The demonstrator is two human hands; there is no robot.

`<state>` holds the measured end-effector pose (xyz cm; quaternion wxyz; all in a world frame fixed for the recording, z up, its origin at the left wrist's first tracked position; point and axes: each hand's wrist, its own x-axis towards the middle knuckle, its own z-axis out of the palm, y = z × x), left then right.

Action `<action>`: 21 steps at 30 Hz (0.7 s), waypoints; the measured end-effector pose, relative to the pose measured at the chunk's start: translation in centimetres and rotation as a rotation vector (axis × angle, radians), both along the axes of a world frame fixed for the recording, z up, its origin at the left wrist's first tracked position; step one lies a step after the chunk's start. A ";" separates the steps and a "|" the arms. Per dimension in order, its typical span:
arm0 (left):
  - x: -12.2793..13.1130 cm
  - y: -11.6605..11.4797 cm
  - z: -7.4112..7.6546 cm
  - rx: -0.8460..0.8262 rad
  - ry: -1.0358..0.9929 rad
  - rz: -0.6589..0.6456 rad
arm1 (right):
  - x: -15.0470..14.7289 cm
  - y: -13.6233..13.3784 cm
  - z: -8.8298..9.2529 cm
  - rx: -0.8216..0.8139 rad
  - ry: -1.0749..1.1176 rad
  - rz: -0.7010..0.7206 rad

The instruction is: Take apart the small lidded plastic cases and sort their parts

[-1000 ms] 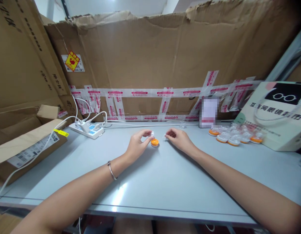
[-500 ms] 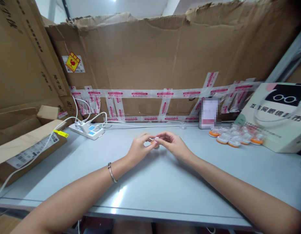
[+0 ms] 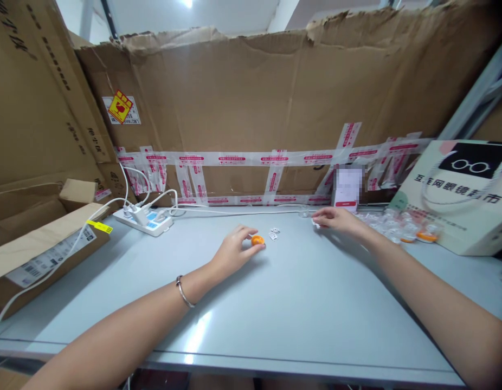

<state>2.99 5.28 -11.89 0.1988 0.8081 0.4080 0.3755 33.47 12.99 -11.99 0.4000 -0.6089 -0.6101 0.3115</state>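
My left hand is closed around a small round orange piece, gripping its edge between thumb and fingers just above or on the table. Right beside it lie small white pieces with dark marks. Farther to the right, my right hand pinches something small and white, too little of which shows to name. A clear plastic round piece rests just left of those fingertips. Behind the right wrist sits a group of clear domed containers with orange bases, partly hidden by the forearm.
A white power strip with cables lies at the back left, near an open cardboard box. A phone-like screen leans against the big cardboard wall. At right stands a pale paper bag.
My hands have parted. The right one has moved right and away with a small white thing, while the left stays with the orange piece. Small white pieces now show on the table.
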 end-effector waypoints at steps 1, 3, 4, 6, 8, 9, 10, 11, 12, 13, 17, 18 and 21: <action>0.0 0.0 0.0 0.000 0.013 -0.003 | 0.6 0.3 -0.4 -0.011 -0.006 -0.010; 0.1 0.1 -0.1 0.004 0.030 -0.015 | 1.2 0.7 -1.2 -0.019 -0.021 -0.009; 0.1 0.1 -0.1 0.004 0.037 -0.022 | 1.2 0.7 -1.5 -0.023 -0.032 0.002; 0.2 0.0 -0.1 0.000 0.047 -0.030 | 1.0 0.7 -2.0 -0.038 -0.056 0.020; 0.3 0.0 -0.1 -0.005 0.054 -0.032 | 0.9 0.6 -2.1 -0.049 -0.087 0.017; 0.3 0.0 -0.1 -0.006 0.057 -0.033 | 0.8 0.5 -2.0 -0.052 -0.107 0.013; 0.2 0.0 -0.1 -0.005 0.059 -0.034 | 0.6 0.4 -1.8 -0.054 -0.125 0.004; 0.2 0.1 -0.1 -0.003 0.061 -0.035 | 0.4 0.2 -1.5 -0.041 -0.153 -0.021; 0.2 0.1 -0.2 0.000 0.064 -0.037 | 0.1 0.0 -1.1 -0.008 -0.194 -0.056; 0.2 0.2 -0.2 0.005 0.067 -0.034 | -0.4 -0.3 -0.7 0.043 -0.241 -0.091; 0.2 0.5 -0.4 0.023 0.090 -0.010 | -4.3 -2.1 0.1 0.320 -0.355 0.011; 0.2 0.6 -0.4 0.026 0.094 -0.002 | -5.4 -2.5 0.0 0.365 -0.353 0.124; 0.2 0.6 -0.3 0.031 0.097 0.010 | -8.2 -3.5 -1.0 0.413 -0.362 0.361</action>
